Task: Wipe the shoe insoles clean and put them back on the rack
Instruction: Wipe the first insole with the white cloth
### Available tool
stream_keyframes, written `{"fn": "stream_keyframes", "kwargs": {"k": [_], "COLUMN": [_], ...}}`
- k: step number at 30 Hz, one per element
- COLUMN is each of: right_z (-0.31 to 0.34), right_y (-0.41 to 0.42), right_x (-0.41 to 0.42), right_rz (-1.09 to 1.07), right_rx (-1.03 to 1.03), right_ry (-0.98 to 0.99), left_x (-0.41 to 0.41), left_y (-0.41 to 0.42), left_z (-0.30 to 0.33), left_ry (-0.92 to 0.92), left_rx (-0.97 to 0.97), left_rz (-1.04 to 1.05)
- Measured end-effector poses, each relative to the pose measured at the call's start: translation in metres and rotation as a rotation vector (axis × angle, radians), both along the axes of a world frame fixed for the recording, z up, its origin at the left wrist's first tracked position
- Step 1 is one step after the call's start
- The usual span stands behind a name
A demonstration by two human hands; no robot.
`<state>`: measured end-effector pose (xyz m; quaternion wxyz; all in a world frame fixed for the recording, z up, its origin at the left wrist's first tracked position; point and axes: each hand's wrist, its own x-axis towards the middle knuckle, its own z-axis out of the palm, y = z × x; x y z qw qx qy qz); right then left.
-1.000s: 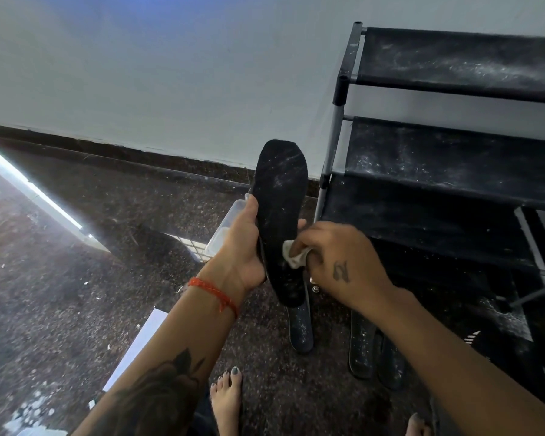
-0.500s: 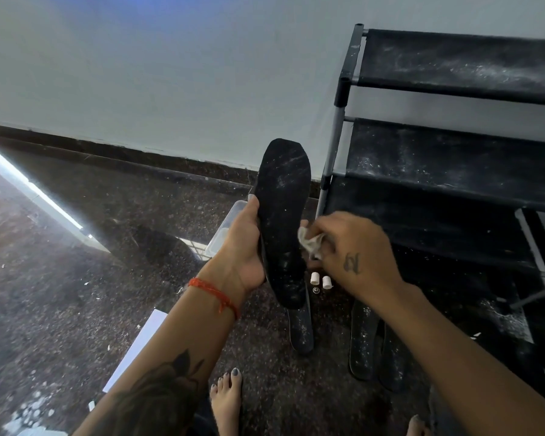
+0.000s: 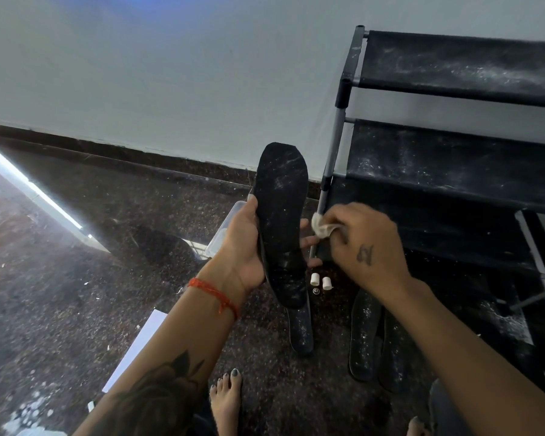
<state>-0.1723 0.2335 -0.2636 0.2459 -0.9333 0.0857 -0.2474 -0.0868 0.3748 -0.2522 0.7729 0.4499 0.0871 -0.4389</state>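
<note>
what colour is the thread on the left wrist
Red-orange: the thread is tied round the wrist below the left hand, clearest in the head view.

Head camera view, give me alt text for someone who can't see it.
A left hand holds a dusty black insole upright while the right hand pinches a small white cloth beside it. More insoles lie on the floor by a dusty black rack.

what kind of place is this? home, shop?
Probably a home, a floor corner by a wall: a tiered fabric shoe rack against the plain wall, speckled stone floor, and the person's bare foot on it.
</note>
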Motion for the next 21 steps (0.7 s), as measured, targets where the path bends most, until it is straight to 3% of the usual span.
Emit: {"fn": "stream_keyframes", "kwargs": {"k": [2, 4, 9, 12, 17, 21], "right_z": [0.004, 0.008, -0.001, -0.002, 0.006, 0.004], "right_y": [0.000, 0.012, 0.042, 0.029, 0.007, 0.028], "right_x": [0.002, 0.003, -0.001, 0.005, 0.008, 0.006], "right_rz": [-0.052, 0.030, 0.281, 0.149, -0.083, 0.173], "right_rx": [0.089, 0.156, 0.033, -0.087, 0.038, 0.089], "right_ry": [-0.140, -0.217, -0.054, -0.003, -0.154, -0.184], "left_x": [0.000, -0.002, -0.007, -0.009, -0.013, -0.013], "left_y": [0.001, 0.000, -0.007, -0.008, -0.005, -0.009], "left_z": [0.000, 0.002, -0.001, -0.002, 0.003, 0.000], "left_ry": [-0.009, -0.026, -0.112, -0.106, -0.102, -0.168], "left_rx": [-0.014, -0.020, -0.066, -0.041, -0.034, -0.002], "left_rz": [0.000, 0.009, 0.062, 0.029, -0.048, -0.010]}}
